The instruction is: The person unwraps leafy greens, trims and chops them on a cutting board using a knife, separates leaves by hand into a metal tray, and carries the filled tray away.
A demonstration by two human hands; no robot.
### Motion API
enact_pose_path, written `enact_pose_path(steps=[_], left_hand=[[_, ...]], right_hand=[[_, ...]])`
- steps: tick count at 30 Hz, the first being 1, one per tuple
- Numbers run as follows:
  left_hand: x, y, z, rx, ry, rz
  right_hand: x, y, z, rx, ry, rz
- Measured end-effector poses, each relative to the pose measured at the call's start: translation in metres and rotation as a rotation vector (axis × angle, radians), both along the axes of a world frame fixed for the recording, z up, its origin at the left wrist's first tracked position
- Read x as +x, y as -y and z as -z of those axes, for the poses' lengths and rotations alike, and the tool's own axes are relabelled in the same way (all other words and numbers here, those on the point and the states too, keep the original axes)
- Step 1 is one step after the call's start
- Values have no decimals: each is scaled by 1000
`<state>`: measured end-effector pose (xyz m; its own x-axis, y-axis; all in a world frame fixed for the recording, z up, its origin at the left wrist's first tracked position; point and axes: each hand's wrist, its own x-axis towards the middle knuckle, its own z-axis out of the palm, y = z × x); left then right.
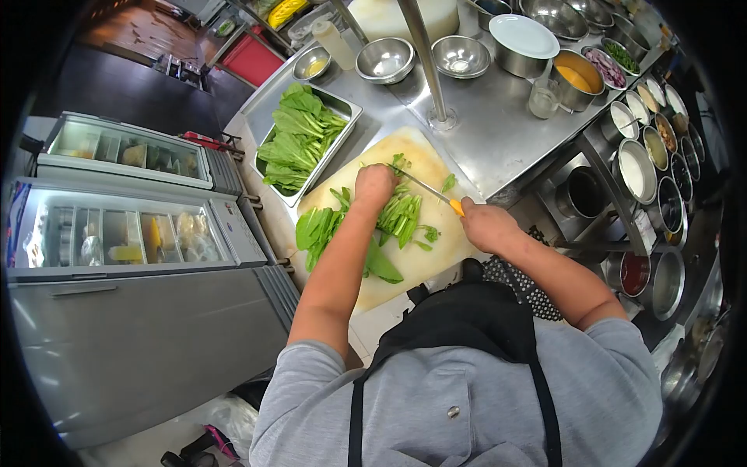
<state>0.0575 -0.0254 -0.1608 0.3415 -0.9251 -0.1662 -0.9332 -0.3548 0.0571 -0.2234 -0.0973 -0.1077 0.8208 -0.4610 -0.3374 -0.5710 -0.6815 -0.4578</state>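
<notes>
My right hand (488, 226) is wrapped round the orange handle of a knife (436, 193), whose blade points up and left over the cutting board (449, 272). At the blade's tip, my left hand (376, 184) is closed, its fingertips pointing down near bits of greens; what it holds, if anything, is hidden. Cut stems (402, 218) lie below the blade on the board. Leafy greens (314, 231) spread over the board's left side, partly under my left forearm. Small leaf pieces lie at the right.
A metal tray of whole greens (299, 140) stands beyond the board at the left. Steel bowls (385, 61) line the counter's back, with a metal post (426, 66) in front. Pots and sauce containers (636, 170) are at the right; a glass-topped freezer (128, 233) is at the left.
</notes>
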Motion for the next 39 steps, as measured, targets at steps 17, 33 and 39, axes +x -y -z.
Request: enact_pose_path(steps=[17, 33, 39], left_hand=[[-60, 34, -19, -10, -79, -92], [-113, -46, -38, -574, -617, -151], [-77, -271, -33, -1247, -1180, -1163]], right_hand=[[-56, 2, -48, 77, 91, 342], [-15, 16, -44, 57, 268, 334], [-7, 54, 23, 147, 266, 174]])
